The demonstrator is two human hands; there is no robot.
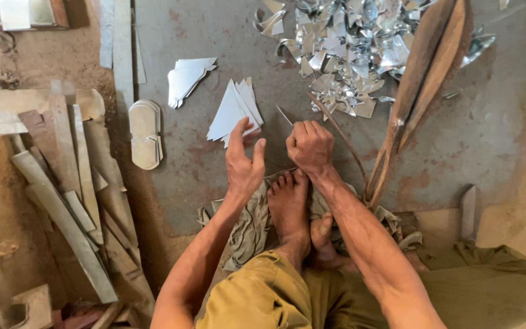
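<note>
- The left hand (243,163) hovers with fingers spread and empty, its fingertips just reaching the near edge of a fanned stack of white triangular sheet-metal pieces (234,111) on the grey floor plate (494,134).
- The right hand (310,145) is clenched in a fist; a thin metal sliver (284,115) pokes out beside it, though whether it grips that is unclear.
- A bare foot (288,204) rests on a crumpled grey-brown cloth (248,228) just below both hands.
- A heap of shiny metal offcuts (351,52) lies beyond, beside long brown wooden handles (424,79).
- A stack of rounded pale metal blanks (145,134) sits left.
</note>
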